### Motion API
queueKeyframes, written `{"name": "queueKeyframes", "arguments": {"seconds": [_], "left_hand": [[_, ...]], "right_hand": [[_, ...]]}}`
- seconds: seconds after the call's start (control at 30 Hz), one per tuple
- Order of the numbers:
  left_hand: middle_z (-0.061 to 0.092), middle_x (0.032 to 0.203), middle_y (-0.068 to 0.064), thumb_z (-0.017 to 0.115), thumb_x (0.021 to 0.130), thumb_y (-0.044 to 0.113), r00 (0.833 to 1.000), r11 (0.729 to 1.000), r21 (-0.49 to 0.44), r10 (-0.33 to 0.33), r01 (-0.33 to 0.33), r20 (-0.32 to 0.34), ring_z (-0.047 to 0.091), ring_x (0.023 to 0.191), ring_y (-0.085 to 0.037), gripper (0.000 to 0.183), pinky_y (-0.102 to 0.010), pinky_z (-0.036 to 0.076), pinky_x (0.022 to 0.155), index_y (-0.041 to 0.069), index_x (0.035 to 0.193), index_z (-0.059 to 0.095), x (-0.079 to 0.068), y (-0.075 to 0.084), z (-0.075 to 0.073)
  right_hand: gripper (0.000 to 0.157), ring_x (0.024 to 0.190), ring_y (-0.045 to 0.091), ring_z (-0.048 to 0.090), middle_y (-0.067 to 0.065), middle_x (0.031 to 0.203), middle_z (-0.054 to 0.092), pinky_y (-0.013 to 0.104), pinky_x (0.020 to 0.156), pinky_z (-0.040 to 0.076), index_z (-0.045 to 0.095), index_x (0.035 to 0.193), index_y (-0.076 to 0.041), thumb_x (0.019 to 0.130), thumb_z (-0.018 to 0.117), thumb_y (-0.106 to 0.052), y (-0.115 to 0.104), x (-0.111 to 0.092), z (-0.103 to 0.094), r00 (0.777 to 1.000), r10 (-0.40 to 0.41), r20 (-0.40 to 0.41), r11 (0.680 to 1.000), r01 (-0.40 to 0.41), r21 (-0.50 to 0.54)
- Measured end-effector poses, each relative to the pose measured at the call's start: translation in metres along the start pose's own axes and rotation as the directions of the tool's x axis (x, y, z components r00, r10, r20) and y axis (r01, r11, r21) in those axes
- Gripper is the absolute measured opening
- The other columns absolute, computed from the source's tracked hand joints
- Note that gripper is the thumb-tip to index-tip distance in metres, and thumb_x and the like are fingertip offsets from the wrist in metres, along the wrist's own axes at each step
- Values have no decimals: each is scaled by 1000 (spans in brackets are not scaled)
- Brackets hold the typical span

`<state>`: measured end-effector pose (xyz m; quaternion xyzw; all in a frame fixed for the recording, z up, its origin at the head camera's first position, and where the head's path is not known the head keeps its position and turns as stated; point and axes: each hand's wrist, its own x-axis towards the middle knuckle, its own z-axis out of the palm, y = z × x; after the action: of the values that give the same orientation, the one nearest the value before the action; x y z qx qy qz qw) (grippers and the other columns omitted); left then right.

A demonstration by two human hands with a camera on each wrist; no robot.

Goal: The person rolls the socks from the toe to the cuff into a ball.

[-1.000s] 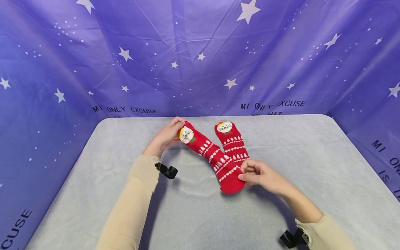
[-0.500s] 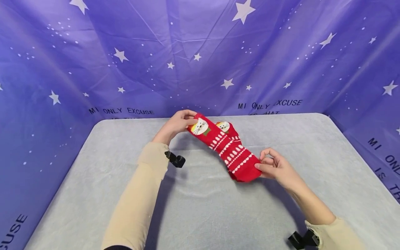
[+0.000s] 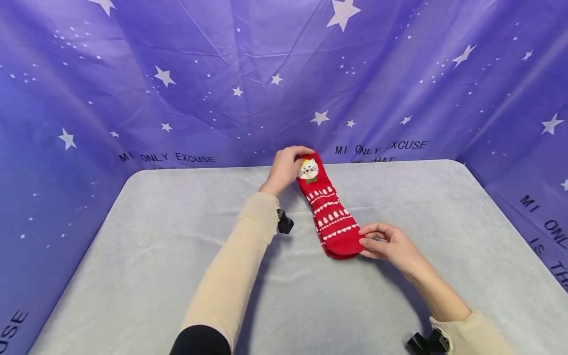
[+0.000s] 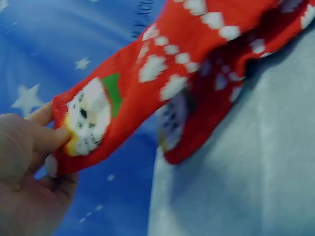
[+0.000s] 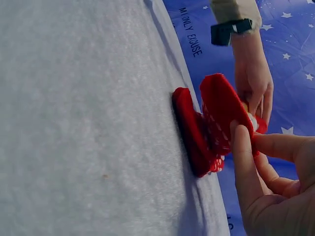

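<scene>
A red sock [image 3: 332,212] with white tree and heart rows is stretched between both hands, its cat-face patch toward the back. My left hand [image 3: 285,168] pinches the cat-face end between thumb and fingers. At the plain red end, my right hand [image 3: 395,247] pinches the edge with thumb and fingertips. Beneath it, a matching second sock [image 5: 188,132] lies on the table. The left wrist view shows the lower sock's own cat face [image 4: 173,120], partly covered. From the head view the upper sock hides nearly all of the lower one. A gap separates the two in the right wrist view.
A light grey cloth covers the table [image 3: 177,256]. Purple-blue curtains [image 3: 248,74] with white stars and lettering hang behind and at both sides. Black camera mounts sit at the left wrist [image 3: 285,222] and the right wrist [image 3: 427,342].
The left hand has carried the cat-face end rightward and slightly back, turning the upper sock over the lower one. The right hand has shifted a little right. The crossed socks now line up.
</scene>
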<state>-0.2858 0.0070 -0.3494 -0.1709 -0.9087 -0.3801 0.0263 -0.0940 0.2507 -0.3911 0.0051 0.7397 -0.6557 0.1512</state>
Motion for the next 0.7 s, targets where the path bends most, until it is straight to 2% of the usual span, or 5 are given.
{"name": "queueKeyframes", "arguments": {"seconds": [0.2,0.37,0.47,0.57,0.7], "left_hand": [[61,139,0,53,97,-3,997,987,153,48,-57,57,50,130,-24,45,-35,42,112,23,132,66,8,1,32],[57,143,-1,60,92,-2,994,924,380,2,-42,106,48,130,-25,52,-37,43,111,25,137,61,5,-11,45],[52,147,0,63,93,5,994,894,446,-11,-39,107,46,135,-23,53,-38,42,112,25,142,55,-2,-13,45],[49,150,0,63,95,11,983,896,428,51,-122,175,43,141,-23,50,-39,39,116,23,142,54,-11,-4,37],[57,144,2,64,96,14,916,911,313,142,-269,374,49,137,-19,40,-37,41,114,23,135,61,-31,18,20]], "right_hand": [[31,78,6,67,0,90,61,25,75,61,51,118,18,96,60,-2,6,3,1,998,60,26,992,-57,-110],[24,67,8,63,5,81,63,24,63,59,58,109,14,92,64,-2,10,7,8,999,46,22,958,-38,-285],[17,63,8,58,5,78,63,24,57,55,63,102,7,90,67,-3,11,8,11,1000,-6,12,905,10,-425],[10,63,5,52,3,76,61,22,57,48,65,95,0,87,70,-3,8,8,11,996,-85,-4,823,68,-564],[10,71,4,52,1,82,63,21,63,45,67,92,-6,84,74,-4,3,8,10,977,-215,-17,715,145,-684]]}}
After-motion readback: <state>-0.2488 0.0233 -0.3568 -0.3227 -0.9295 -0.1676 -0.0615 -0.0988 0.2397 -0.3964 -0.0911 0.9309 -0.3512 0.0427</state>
